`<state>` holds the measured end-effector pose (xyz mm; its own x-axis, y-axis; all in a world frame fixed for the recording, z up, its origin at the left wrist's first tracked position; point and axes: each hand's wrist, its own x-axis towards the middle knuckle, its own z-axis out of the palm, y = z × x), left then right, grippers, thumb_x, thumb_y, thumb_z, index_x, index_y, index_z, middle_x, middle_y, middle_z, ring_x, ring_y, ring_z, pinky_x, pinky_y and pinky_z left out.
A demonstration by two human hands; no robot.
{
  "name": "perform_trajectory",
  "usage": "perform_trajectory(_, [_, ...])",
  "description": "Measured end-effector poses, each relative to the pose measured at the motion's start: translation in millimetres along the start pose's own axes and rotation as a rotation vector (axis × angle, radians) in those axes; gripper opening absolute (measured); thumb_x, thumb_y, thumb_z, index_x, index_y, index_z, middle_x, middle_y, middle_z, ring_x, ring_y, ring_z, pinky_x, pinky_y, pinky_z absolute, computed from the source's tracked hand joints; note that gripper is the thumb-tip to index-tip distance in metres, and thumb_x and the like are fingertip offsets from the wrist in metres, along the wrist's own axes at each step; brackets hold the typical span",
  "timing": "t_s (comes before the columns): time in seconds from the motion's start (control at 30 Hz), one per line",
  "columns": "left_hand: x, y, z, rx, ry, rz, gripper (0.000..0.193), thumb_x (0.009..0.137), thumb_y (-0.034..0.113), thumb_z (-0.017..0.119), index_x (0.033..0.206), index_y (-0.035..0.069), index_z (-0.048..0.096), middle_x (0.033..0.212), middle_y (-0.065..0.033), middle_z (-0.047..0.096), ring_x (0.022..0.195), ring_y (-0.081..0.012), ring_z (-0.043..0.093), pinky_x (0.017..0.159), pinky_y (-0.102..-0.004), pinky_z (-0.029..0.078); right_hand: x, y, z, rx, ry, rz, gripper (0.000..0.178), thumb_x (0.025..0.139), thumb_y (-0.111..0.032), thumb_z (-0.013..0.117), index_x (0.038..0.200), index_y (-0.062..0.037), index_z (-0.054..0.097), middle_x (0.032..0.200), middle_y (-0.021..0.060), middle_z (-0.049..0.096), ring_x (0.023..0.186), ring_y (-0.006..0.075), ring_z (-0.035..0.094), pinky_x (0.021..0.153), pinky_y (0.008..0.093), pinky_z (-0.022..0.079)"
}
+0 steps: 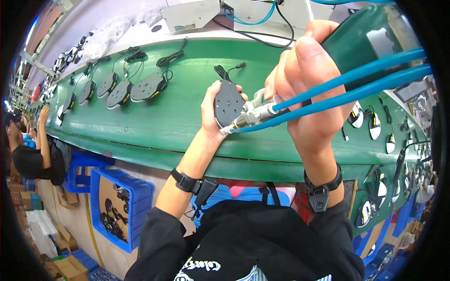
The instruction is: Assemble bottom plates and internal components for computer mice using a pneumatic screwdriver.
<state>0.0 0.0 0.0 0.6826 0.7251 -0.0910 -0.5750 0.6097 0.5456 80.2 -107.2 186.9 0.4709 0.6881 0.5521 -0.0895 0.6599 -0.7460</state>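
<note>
I count two hands, left [211,105] and right [311,77]; one corded mouse [227,100] held, four grey-bottomed mice [149,88] nearest along the desk's [168,114] left; one metal tool [253,115]; two blue hoses [365,73] on it; two wristbands [185,181]; one blue crate [144,206].

Hands [311,89] gripping corded mouse [227,100] and blue-hosed metal tool [253,115], green worktop [159,122]

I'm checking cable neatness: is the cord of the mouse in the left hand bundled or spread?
Bundled: the cord lies coiled beyond the mouse, its end sticking out.
</note>
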Motion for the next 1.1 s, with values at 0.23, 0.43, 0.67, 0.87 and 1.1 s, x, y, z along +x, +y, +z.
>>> perform_trajectory(0.23, [5.4, 0.8, -1.0, -0.062, -0.059, -0.08, 0.047, 0.094, 0.046, 0.052, 0.102, 0.0, 0.059, 0.087, -0.0166, 0.066, 0.078, -0.0264, 0.068, 0.07, -0.0378, 0.058, -7.6, 25.4, -17.4, -0.119, -0.053, -0.156, 0.01, 0.093, -0.006, 0.052, 0.097, -0.0007, 0.044, 0.056, -0.0005, 0.038, 0.041, 0.0084, 0.035, 0.041, 0.0282, 0.04])
perform_trajectory(0.43, [0.7, 7.2, 2.8, 0.047, 0.038, -0.043, 0.044, 0.099, 0.047, 0.05, 0.106, 0.003, 0.056, 0.094, -0.0133, 0.066, 0.083, -0.027, 0.069, 0.074, -0.0391, 0.057, 11.9, 17.6, -11.7, -0.082, -0.009, -0.084, 0.022, 0.095, -0.01, 0.058, 0.112, 0.0022, 0.052, 0.063, -0.0001, 0.047, 0.045, 0.0075, 0.043, 0.045, 0.0258, 0.04])
perform_trajectory(0.67, [-7.3, 14.1, 24.5, 1.623, -0.109, 0.169, 0.054, 0.097, 0.04, 0.055, 0.12, -0.009, 0.055, 0.108, -0.019, 0.067, 0.102, -0.0245, 0.064, 0.089, -0.038, 0.05, 9.7, -77.0, -56.6, -0.237, -0.018, -0.086, 0.026, 0.1, -0.014, 0.049, 0.119, 0.0031, 0.045, 0.059, -0.0062, 0.034, 0.044, 0.002, 0.032, 0.047, 0.0212, 0.038])
perform_trajectory(0.87, [20.0, 159.7, -46.3, 2.357, 0.219, 0.986, 0.035, 0.088, 0.03, 0.064, 0.1, -0.003, 0.067, 0.093, -0.025, 0.067, 0.092, -0.042, 0.061, 0.084, -0.0474, 0.049, -4.6, -75.5, -81.3, -0.207, 0.08, -0.017, 0.023, 0.091, -0.014, 0.06, 0.108, 0.0021, 0.054, 0.057, -0.0038, 0.043, 0.042, 0.0038, 0.039, 0.043, 0.0221, 0.037])
perform_trajectory(1.1, [-6.4, 185.8, -57.1, 1.586, 0.18, -0.311, 0.039, 0.088, 0.028, 0.069, 0.108, -0.005, 0.066, 0.089, -0.0135, 0.07, 0.088, -0.0197, 0.069, 0.078, -0.0353, 0.057, -3.2, -70.1, -88.2, -0.282, 0.072, 0.064, 0.023, 0.091, -0.015, 0.061, 0.104, 0.001, 0.053, 0.057, -0.0053, 0.042, 0.043, 0.0029, 0.039, 0.043, 0.0214, 0.037])
